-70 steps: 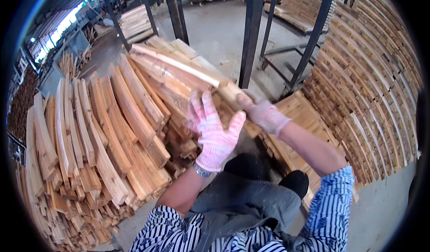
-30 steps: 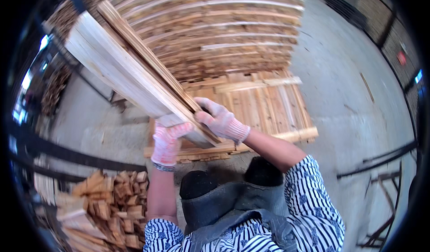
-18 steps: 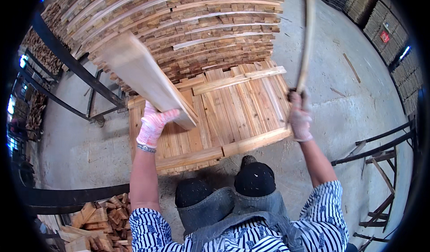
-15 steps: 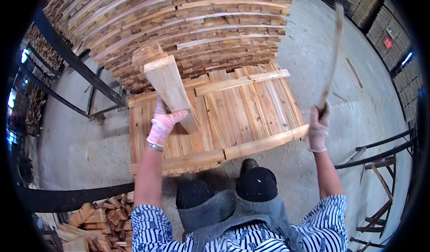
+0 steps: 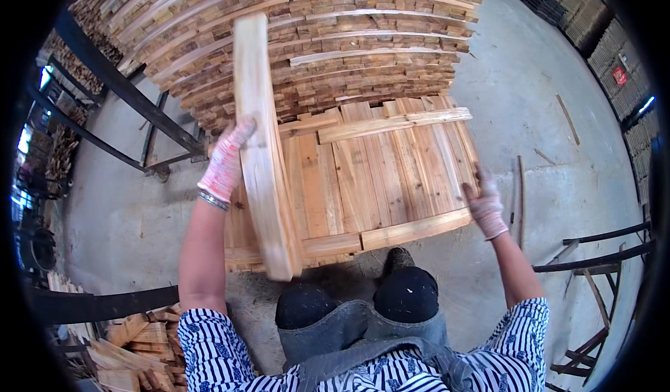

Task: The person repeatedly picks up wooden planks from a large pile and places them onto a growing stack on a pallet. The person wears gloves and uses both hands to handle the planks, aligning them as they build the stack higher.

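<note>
My left hand, in a pale glove with reddish marks, is closed on a long wooden board. The board stands tilted up over the left part of a low stack of planks, its lower end blurred near the stack's front edge. A second layer shows along its right side; I cannot tell if that is a separate board. My right hand, gloved too, is open with fingers spread beside the stack's right edge, holding nothing. Right of it a thin wooden strip is at floor level or just above; which, I cannot tell.
Beyond the planks rises a tall stack of layered wood. Dark metal bars cross on the left. Offcuts lie in a heap at lower left. A dark rack stands at right, and loose slats lie on the floor.
My right hand has let go of the thin strip, which has dropped toward the floor, and has moved left to the stack's edge. My left hand has raised the board and turned it more upright.
</note>
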Tool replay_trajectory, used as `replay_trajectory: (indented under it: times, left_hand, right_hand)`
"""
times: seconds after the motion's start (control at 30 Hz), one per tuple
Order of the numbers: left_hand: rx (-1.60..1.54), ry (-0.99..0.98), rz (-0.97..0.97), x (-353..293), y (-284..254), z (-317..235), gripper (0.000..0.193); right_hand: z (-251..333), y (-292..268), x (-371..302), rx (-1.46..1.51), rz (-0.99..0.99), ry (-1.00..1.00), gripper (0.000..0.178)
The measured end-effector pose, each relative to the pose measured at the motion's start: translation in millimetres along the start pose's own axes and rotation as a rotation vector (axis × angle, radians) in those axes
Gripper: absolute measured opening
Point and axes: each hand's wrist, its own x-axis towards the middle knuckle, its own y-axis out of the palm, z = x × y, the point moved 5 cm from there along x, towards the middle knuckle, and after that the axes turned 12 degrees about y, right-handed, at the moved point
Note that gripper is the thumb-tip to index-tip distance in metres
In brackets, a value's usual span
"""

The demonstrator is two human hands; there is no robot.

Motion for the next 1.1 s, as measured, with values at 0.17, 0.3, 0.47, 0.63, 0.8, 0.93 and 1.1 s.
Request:
replay_trajectory:
  times: [0.17, 0.3, 0.47, 0.63, 0.8, 0.93, 1.1]
  left_hand:
    - [-0.107, -0.351, -0.136, 3, -53, 102, 0.074]
    - [0.028, -0.419, -0.145, 5, -87, 189, 0.079]
    - [0.531, -0.398, -0.171, 8, -91, 214, 0.090]
    - [1.201, -0.521, 0.009, -23, -73, 185, 0.108]
    - [1.168, -0.454, -0.033, -9, -59, 158, 0.104]
    - [0.989, -0.341, -0.130, -14, -127, 119, 0.104]
    - [1.111, -0.299, -0.178, -29, -182, 177, 0.098]
  right_hand:
    - [85, 73, -35, 0.215, 0.332, -0.082, 0.062]
    - [81, 92, -67, 0.302, 0.420, -0.004, 0.060]
    - [59, 114, -97, 0.347, 0.509, 0.150, 0.054]
    - [155, 156, -66, 0.463, 0.656, 0.086, 0.053]
    - [233, 249, -36, 0.383, 0.833, 0.141, 0.062]
    - [278, 294, -34, 0.333, 0.842, 0.155, 0.066]
    - [299, 351, -64, 0.396, 0.777, 0.357, 0.067]
